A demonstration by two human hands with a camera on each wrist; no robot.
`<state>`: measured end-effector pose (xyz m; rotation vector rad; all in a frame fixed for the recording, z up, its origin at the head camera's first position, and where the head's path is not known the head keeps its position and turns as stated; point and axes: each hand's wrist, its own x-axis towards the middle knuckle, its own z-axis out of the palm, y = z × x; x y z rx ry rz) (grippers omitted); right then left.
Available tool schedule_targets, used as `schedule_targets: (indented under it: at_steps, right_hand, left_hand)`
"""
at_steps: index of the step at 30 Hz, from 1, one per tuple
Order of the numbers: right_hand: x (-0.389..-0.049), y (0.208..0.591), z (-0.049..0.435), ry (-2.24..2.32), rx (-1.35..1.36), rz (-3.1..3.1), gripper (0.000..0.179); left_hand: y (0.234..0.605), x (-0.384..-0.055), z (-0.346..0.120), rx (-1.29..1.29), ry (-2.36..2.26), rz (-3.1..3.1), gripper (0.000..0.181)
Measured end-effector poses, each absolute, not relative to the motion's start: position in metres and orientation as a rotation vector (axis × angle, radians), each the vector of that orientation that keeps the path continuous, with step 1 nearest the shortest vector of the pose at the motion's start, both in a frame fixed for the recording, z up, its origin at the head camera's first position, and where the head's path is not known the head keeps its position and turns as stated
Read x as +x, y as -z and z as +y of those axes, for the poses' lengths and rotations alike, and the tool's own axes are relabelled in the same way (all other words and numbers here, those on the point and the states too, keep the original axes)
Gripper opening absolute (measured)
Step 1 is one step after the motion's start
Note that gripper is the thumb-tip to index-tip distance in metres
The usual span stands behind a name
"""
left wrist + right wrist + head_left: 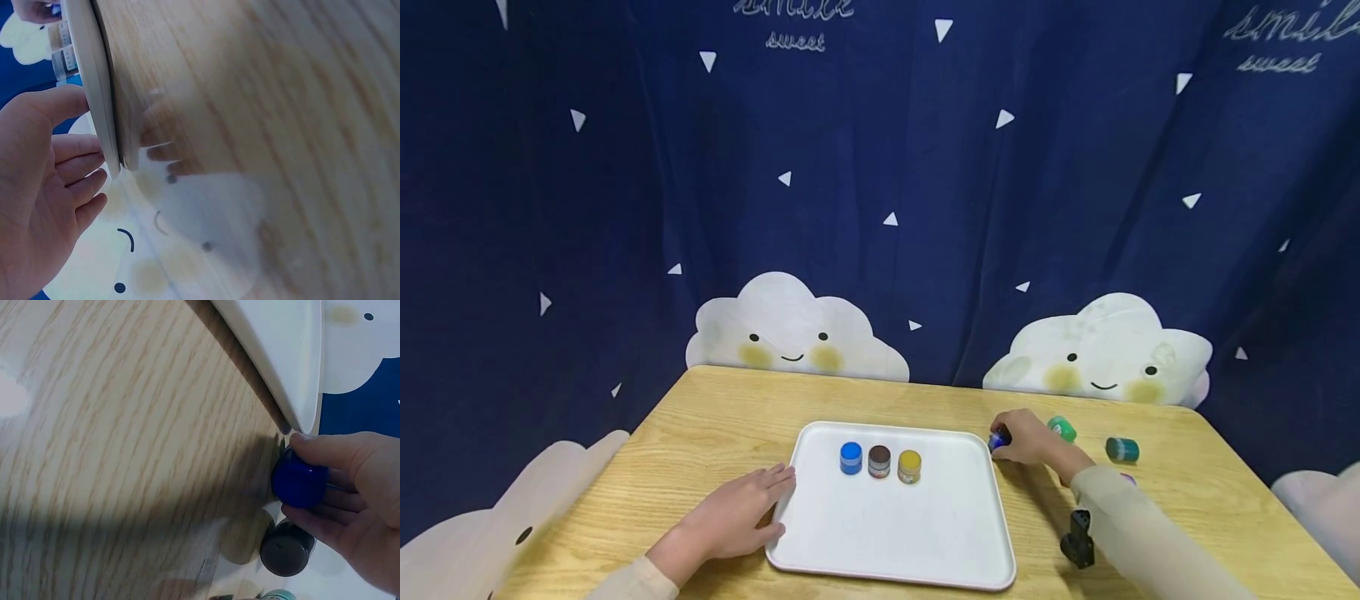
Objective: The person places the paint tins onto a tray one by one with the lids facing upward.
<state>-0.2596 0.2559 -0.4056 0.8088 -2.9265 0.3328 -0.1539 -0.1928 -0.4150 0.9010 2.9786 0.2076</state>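
Observation:
My right hand (pixel 1026 437) pinches a small dark blue paint jar (pixel 300 480) between thumb and fingers, just beyond the right rim of the white tray (pixel 887 542). A jar with a dark lid (pixel 287 549) sits close below that hand in the right wrist view. At the tray's left rim rests my left hand (pixel 737 512), its fingers extended and touching the edge; the left wrist view shows the thumb and fingertips along the rim. Inside the tray, toward the back, stand a blue jar (pixel 851 458), a brown jar (pixel 879 461) and a yellow jar (pixel 909 467) in a row.
Right of my right hand, a green jar (pixel 1062 428) and a teal jar (pixel 1122 450) lie on the wooden table (pixel 722 417). A bit of purple (pixel 1128 478) peeks out by the right sleeve. Behind the table hangs a dark blue curtain (pixel 850 167) with clouds.

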Motion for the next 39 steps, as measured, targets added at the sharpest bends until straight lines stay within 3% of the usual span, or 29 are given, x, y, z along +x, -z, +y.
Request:
schedule_targets:
  at_steps: [24, 39]
  right_hand:
    - [-0.26, 0.38, 0.251, -0.415, 0.93, -2.928, 0.033]
    - [-0.256, 0.379, 0.233, -0.719, 1.089, -3.036, 0.036]
  left_hand:
    - [0.415, -0.156, -0.193, 0.919, -0.177, 2.983, 0.062]
    - [0.415, -0.154, -0.193, 0.918, -0.201, 2.979, 0.062]
